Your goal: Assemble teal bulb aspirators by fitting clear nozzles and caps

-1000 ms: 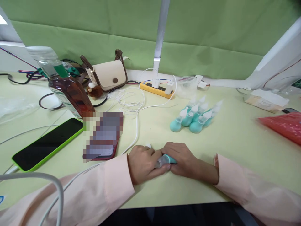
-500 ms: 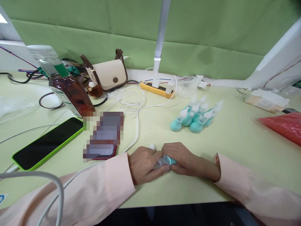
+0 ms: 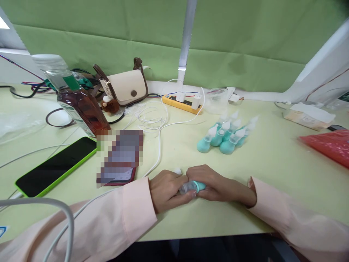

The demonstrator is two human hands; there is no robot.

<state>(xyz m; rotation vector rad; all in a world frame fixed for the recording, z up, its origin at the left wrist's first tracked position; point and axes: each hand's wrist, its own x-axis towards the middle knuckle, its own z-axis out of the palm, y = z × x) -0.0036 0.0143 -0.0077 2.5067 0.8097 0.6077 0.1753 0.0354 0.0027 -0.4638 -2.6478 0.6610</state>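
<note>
Near the front edge of the table, my two hands meet around one nasal aspirator (image 3: 191, 187) with a clear barrel and a teal bulb. The fingers of my left hand (image 3: 170, 191) are closed about its clear end, thumb along the near side. On the teal end, my right hand (image 3: 211, 183) is wrapped around the bulb and covers most of it. A small white tip (image 3: 177, 170) shows just beyond my left fingers; what it joins is hidden. Behind my hands, several teal nasal aspirators (image 3: 228, 146) stand in a cluster, bulbs down, with pale pointed nozzles leaning up.
Left of my hands lie a phone in a red case (image 3: 121, 160) and a green-cased phone (image 3: 56, 167). A tilted-looking bottle (image 3: 81, 109), a cream handbag (image 3: 127, 87) and a yellow power strip (image 3: 180, 104) are behind. White cables (image 3: 159, 145) cross the table. A red bag (image 3: 329, 143) lies right.
My right hand has shifted slightly, and more of the aspirator's clear barrel and teal collar shows between my hands. The standing cluster is unchanged.
</note>
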